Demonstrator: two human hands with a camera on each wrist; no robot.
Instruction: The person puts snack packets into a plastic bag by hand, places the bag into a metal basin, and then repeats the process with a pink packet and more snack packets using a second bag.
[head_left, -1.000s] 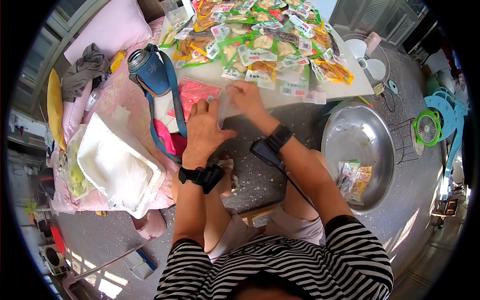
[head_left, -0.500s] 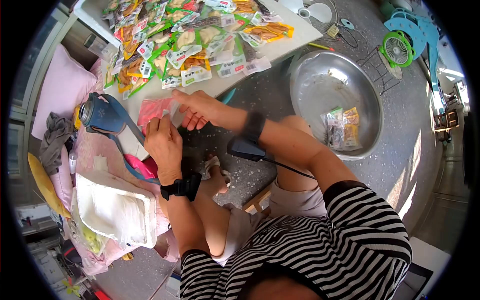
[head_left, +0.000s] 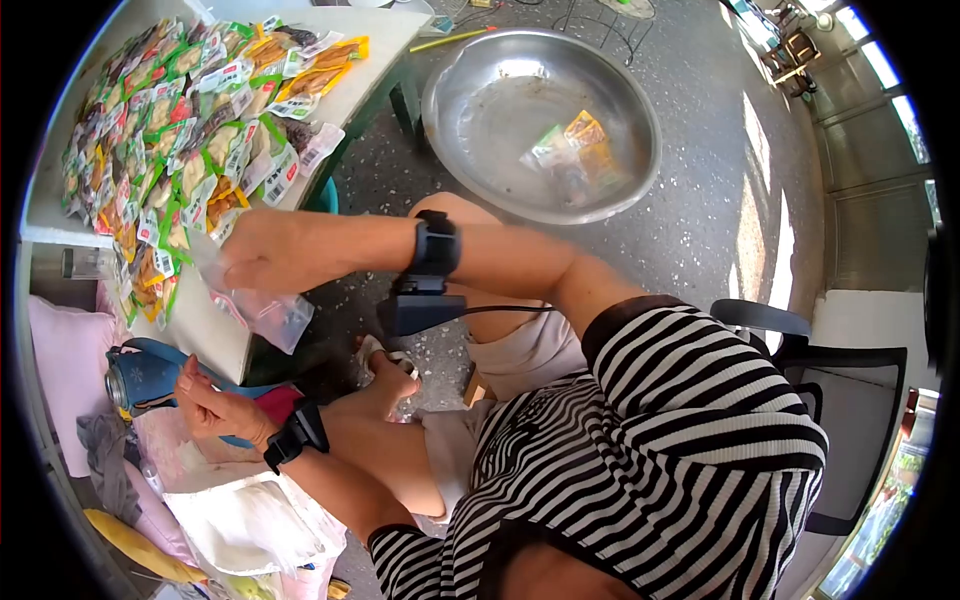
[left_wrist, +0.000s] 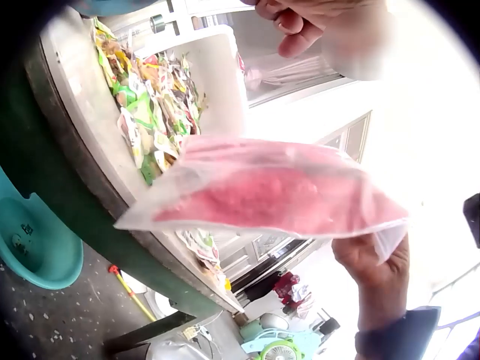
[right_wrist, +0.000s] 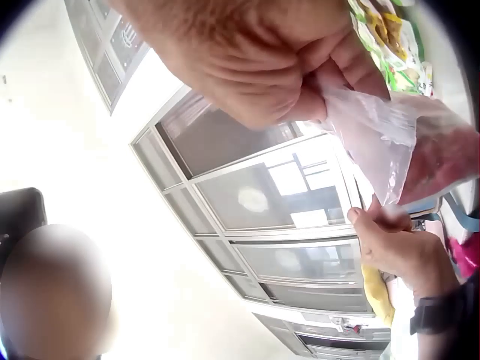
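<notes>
The right hand (head_left: 262,250) pinches the top of a clear bag (head_left: 268,313) of pink stuff hanging lengthwise beneath it at the counter (head_left: 205,330) edge, while the left hand (head_left: 205,405) sits lower and apart, fingers curled, on what cannot be told.

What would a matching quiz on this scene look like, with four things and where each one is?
Things:
1. clear bag with pink contents
2. steel basin
3. blue bottle
4. snack packets

Places:
A. spread over the white table
B. on the floor, with a few packets inside
C. pinched in the right hand
D. next to the left hand

Pairs: 1-C, 2-B, 3-D, 4-A
</notes>
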